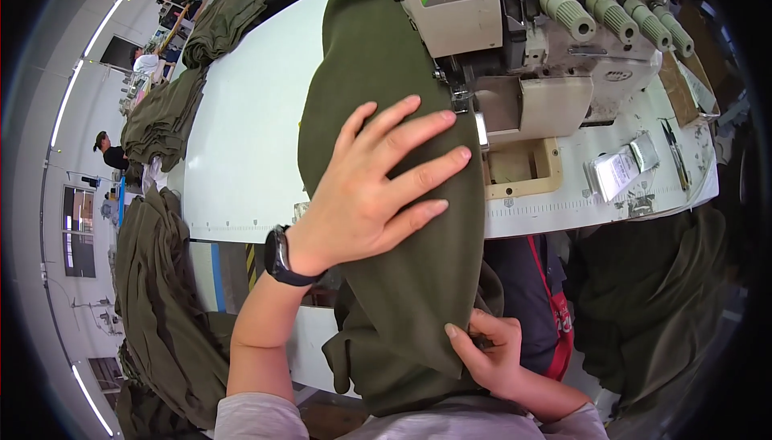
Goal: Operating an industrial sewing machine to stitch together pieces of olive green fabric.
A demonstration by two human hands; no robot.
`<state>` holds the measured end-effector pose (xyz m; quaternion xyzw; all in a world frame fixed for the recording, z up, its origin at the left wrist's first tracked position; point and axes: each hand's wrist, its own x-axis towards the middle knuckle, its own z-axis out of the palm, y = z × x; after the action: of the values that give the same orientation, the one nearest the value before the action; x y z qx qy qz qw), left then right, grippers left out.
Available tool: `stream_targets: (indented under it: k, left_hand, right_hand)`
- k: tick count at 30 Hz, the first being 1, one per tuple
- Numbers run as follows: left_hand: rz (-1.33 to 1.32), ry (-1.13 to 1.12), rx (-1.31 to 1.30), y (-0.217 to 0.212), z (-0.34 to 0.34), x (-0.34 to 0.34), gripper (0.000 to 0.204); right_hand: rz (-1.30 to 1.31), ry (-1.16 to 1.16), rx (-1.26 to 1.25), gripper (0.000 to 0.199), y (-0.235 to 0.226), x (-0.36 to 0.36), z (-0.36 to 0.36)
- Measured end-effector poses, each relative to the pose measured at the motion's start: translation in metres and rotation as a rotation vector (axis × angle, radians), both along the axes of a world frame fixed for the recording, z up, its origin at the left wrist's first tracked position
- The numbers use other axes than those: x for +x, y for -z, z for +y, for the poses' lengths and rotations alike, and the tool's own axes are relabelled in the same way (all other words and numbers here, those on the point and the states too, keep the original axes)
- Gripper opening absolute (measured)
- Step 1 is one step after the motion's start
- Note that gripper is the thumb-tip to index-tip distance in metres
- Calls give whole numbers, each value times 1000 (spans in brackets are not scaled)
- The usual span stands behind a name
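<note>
Pressing flat on the olive cloth (394,223), the left hand (366,195) lies with its fingers (418,163) spread wide and open, palm down, gripping nothing. Their tips point toward the sewing machine (515,46), and the presser foot (460,101) sits just beyond the uppermost fingertip, near but apart from it. The cloth's long axis runs away from the person: from the lap, over the table (249,118) edge, under the palm and on past the fingers to the machine head. Its right edge runs straight along the fingertips to the foot. So the left hand is the nearer to the needle.

The right hand (490,352) is low, below the table edge and well back from the foot. Its thumb and fingers are closed in a pinch on the cloth's right edge, holding the hanging part. A black watch (280,257) sits on the left wrist. Stacks of similar cloth (165,118) lie well off beyond the left wrist.
</note>
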<state>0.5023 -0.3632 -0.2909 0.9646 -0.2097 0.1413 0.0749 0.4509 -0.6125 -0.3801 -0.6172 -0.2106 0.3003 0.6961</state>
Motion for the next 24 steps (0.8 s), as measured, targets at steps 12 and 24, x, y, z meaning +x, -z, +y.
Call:
stream_targets:
  k: [12,24]
  left_hand:
    - [82,-39,-315,-9,37,51,30]
    - [24,-73,-436,2,81,101,31]
  right_hand:
    - [-275,161,-49,20,-25,47,27]
    - [-262,305,-117,8,-41,91,61]
